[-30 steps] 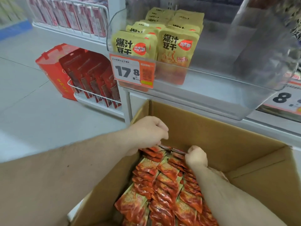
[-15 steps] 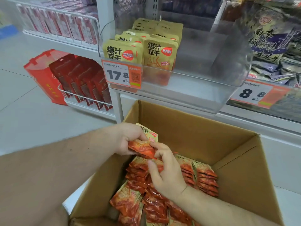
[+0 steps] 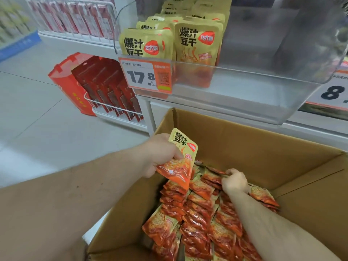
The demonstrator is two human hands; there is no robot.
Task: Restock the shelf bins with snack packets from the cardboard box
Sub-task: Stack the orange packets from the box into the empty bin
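An open cardboard box (image 3: pixel 244 146) in front of me is packed with several yellow-and-orange snack packets (image 3: pixel 199 213). My left hand (image 3: pixel 160 155) grips one such packet (image 3: pixel 180 159), or a thin stack, upright above the box's left edge. My right hand (image 3: pixel 235 180) is down in the box, its curled fingers pinching the top of a packet (image 3: pixel 216 171) in the far row. Above the box a clear plastic shelf bin (image 3: pixel 244 91) holds the same yellow packets (image 3: pixel 195 42) in its left half; its right half is bare.
A price tag reading 17.8 (image 3: pixel 146 76) hangs on the bin's front left. Left of the box, a wire shelf holds red packets (image 3: pixel 109 91) beside a red box (image 3: pixel 66 81). A second tag showing 8 (image 3: pixel 333 93) sits at right. Grey floor lies to the left.
My left hand has lifted a packet out of the box and holds it upright. My right hand let go of that packet and reached back down to the far row.
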